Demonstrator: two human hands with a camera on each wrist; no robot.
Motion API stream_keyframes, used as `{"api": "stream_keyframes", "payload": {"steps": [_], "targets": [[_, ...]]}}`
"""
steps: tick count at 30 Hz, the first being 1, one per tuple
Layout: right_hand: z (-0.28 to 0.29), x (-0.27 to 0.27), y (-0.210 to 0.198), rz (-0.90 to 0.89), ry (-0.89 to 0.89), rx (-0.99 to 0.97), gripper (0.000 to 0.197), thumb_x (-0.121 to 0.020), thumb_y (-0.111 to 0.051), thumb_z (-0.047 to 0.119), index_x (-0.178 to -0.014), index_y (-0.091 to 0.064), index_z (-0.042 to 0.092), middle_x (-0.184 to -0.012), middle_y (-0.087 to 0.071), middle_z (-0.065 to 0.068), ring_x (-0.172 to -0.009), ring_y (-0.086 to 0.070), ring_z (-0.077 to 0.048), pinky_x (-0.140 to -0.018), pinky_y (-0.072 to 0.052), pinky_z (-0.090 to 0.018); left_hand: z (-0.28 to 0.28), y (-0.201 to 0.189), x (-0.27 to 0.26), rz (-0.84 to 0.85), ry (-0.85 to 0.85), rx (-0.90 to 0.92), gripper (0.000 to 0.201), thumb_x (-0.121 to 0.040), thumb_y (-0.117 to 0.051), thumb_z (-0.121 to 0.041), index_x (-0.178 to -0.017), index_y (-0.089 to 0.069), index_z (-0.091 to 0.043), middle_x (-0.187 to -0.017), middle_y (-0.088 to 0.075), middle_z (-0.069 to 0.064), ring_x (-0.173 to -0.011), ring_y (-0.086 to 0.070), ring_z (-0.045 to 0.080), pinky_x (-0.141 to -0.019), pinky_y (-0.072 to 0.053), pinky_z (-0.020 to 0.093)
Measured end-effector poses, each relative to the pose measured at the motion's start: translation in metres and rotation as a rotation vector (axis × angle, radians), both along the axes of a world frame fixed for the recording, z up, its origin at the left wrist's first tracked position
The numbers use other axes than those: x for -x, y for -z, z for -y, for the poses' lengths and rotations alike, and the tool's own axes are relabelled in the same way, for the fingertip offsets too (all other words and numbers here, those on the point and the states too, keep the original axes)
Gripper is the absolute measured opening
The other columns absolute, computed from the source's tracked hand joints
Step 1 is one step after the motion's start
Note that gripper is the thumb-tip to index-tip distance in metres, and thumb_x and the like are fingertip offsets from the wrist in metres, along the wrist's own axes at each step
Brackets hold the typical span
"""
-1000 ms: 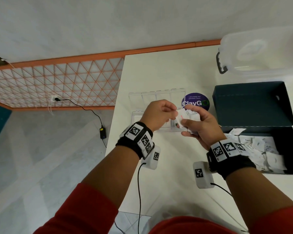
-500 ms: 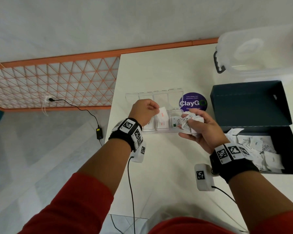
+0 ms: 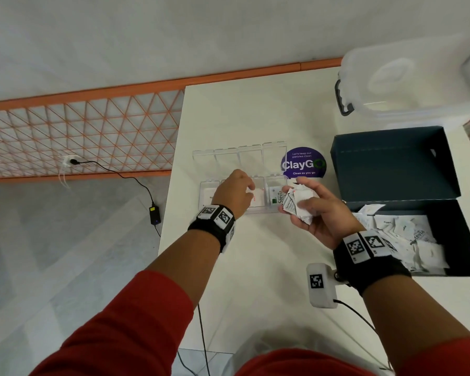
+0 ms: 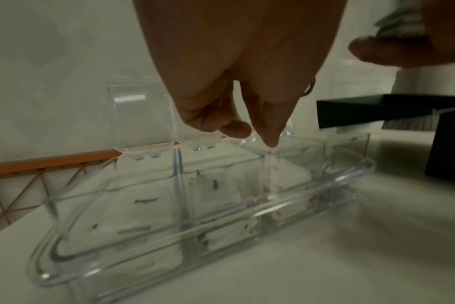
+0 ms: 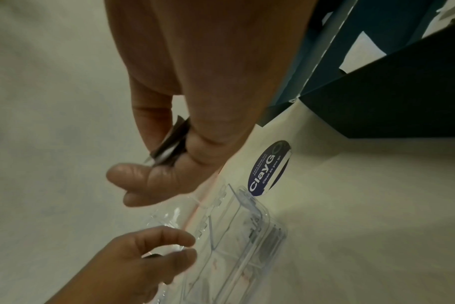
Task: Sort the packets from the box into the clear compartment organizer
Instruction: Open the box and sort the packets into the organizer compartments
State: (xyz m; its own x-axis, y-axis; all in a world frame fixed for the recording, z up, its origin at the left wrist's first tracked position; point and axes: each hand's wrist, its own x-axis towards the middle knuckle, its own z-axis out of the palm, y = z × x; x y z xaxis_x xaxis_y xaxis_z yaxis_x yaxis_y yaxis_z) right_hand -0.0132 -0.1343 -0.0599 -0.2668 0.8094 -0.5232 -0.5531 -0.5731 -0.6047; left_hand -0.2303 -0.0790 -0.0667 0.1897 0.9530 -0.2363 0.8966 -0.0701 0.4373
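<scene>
The right hand [image 3: 314, 213] held a fanned bunch of white packets [image 3: 296, 203] just above the table [image 3: 255, 267], fingers and thumb curled round them, immediately to the right of the clear compartment organizer [image 3: 243, 196]. The left hand [image 3: 235, 192] hovered over the organizer's middle compartments with fingers loosely bent downward and empty, fingertips [image 4: 270, 139] close above a divider wall. Packets lay flat in each visible compartment; the organizer's lids stood open toward the far side. The dark box [image 3: 407, 202] sat to the right, its lid flipped back, with loose packets piled inside. Compared with half a second earlier, the left hand no longer carried the red-printed packet it had been lowering; that packet now lay in the third compartment from the left, and the hand had opened above it. The right hand's bunch remained in nearly the same place. Legible writing: "Stevia" on the packet in the rightmost compartment [image 3: 277, 198], "Sugar" on a packet in the leftmost compartment [image 4: 145, 200], and "ClayGO, Clean as you go" on the round purple sticker [image 3: 304, 162].
</scene>
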Motion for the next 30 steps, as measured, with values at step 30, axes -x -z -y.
{"api": "stream_keyframes", "payload": {"steps": [30], "targets": [[0.004, 0.014, -0.014, 0.337, 0.013, -0.168, 0.04, -0.079, -0.072, -0.013, -0.101, -0.069, 0.02, -0.106, -0.07, -0.008, -0.077, -0.075, -0.022, -0.051, -0.055, -0.025, 0.019, -0.064, -0.015, 0.701, -0.06, 0.358, 0.05, -0.076, -0.071, 0.007, -0.111, -0.064, -0.028, -0.1, -0.067, -0.004, -0.068, -0.063, 0.007, -0.061, -0.05, 0.015]]}}
